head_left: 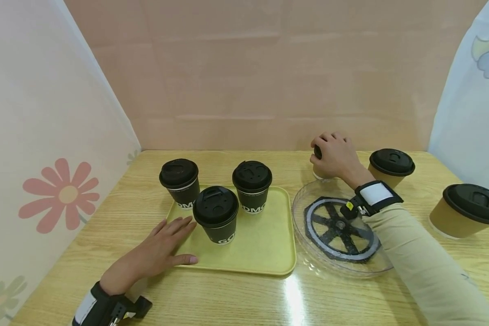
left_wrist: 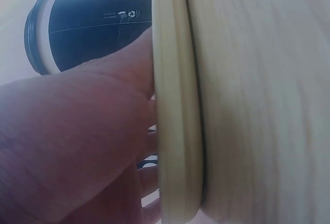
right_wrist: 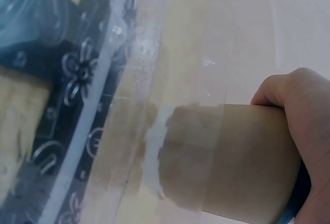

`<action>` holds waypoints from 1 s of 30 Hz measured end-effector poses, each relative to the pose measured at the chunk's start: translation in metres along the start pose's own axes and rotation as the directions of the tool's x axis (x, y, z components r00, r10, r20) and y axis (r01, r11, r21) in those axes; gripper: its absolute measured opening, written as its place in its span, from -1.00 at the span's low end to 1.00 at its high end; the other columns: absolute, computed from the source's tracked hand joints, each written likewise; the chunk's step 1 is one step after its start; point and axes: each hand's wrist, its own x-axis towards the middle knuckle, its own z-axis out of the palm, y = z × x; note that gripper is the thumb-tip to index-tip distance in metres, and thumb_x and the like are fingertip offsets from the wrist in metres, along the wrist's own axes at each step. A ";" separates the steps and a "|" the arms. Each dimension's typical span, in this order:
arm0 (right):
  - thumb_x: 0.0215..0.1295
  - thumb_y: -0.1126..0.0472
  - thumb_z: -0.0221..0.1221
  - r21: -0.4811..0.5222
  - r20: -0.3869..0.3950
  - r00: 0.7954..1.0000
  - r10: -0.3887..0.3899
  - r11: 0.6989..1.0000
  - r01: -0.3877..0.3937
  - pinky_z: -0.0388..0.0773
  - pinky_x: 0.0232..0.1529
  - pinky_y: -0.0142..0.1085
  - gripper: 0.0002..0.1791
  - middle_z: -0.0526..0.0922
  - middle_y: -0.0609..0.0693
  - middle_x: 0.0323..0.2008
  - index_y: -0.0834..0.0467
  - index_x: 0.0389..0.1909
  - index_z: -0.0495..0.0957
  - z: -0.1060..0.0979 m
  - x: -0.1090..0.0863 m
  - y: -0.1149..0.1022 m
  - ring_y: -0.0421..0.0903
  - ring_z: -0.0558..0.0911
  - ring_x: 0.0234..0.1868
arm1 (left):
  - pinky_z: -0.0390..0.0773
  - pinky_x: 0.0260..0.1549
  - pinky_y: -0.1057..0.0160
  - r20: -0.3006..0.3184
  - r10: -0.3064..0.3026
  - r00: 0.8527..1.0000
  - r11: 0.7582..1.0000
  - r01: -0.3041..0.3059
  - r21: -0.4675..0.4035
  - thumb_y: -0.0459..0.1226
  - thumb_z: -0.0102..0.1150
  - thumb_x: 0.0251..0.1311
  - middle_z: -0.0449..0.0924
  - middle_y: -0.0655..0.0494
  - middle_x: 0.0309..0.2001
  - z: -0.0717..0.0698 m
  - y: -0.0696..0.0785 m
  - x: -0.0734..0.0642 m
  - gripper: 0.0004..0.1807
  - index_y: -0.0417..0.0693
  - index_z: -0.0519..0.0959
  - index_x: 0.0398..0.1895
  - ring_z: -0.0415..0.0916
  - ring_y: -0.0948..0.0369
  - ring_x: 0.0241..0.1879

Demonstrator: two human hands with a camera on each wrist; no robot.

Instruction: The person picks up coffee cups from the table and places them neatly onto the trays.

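Observation:
My left hand (head_left: 159, 251) rests flat with spread fingers on the left front corner of a yellow tray (head_left: 265, 258); the left wrist view shows it against the tray's rim. On the tray stand two black lidded paper cups, the front one (head_left: 216, 213) near my fingers and another (head_left: 252, 188) behind it. A third black cup (head_left: 180, 181) stands at the tray's back left corner. Beyond a clear round dish, my right hand (head_left: 336, 156) grips a brown paper cup (right_wrist: 252, 157) from above, around its black lid. The hand hides most of that cup in the head view.
The clear round dish (head_left: 303, 246) has a black spoked wheel (head_left: 340, 225) inside and sits under my right forearm. Two brown lidded cups stand to the right, one further back (head_left: 391, 163) and one nearer (head_left: 468, 210). A brown wall closes the back.

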 end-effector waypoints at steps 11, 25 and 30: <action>0.25 0.10 0.11 -0.007 -0.035 0.999 -0.008 1.000 0.008 0.37 -0.01 0.25 -0.71 0.56 0.19 0.05 0.12 -0.08 0.58 -0.008 -0.002 0.001 0.31 0.43 0.09 | 0.13 0.32 -0.36 0.005 -0.004 1.000 1.000 0.004 0.001 0.28 0.09 0.15 0.27 -0.15 0.42 -0.002 0.000 0.000 -0.08 -0.16 0.31 0.40 0.20 -0.20 0.40; 0.23 0.11 0.14 -0.026 -0.077 0.996 -0.034 0.999 0.032 0.42 -0.06 0.26 -0.71 0.58 0.19 0.03 0.14 -0.09 0.59 -0.016 -0.004 -0.003 0.29 0.46 0.05 | 0.13 0.32 -0.36 0.000 -0.002 1.000 1.000 0.002 0.002 0.30 0.09 0.14 0.27 -0.14 0.42 -0.001 -0.001 -0.001 -0.07 -0.16 0.30 0.41 0.20 -0.19 0.40; 0.23 0.11 0.14 -0.023 -0.092 0.995 -0.046 0.999 0.044 0.41 -0.04 0.26 -0.72 0.58 0.19 0.02 0.14 -0.09 0.59 -0.019 -0.005 -0.005 0.29 0.46 0.05 | 0.13 0.32 -0.36 0.004 -0.003 1.000 1.000 0.003 0.003 0.29 0.08 0.15 0.26 -0.14 0.42 -0.001 -0.001 -0.001 -0.07 -0.16 0.30 0.41 0.20 -0.19 0.40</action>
